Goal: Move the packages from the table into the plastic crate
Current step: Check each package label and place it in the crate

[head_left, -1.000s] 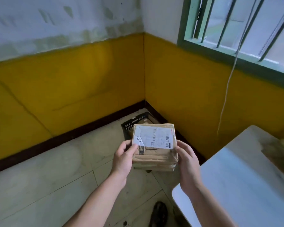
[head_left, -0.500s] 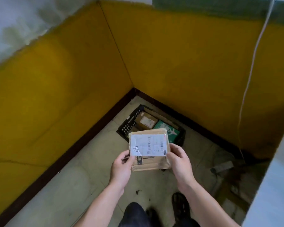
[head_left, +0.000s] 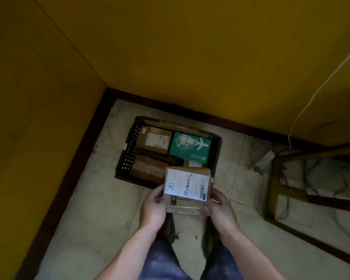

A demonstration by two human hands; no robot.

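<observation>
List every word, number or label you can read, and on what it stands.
None reads clearly.
White label on the held package: barcodes and print, too blurred.
Label on the brown box in the crate: too small.
Green box: airplane picture, text unreadable.

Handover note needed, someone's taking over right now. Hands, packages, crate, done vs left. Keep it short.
Left hand: gripping the left edge of the labelled package.
Right hand: gripping its right edge.
The package is held in the air, label up, over the near right corner of the black crate, which sits on the floor in the wall corner.
Done: the crate already holds a brown box, a green box and a taped box.
Left: lower this package into the crate and let go. The table is out of view, so remaining packages are unknown.
</observation>
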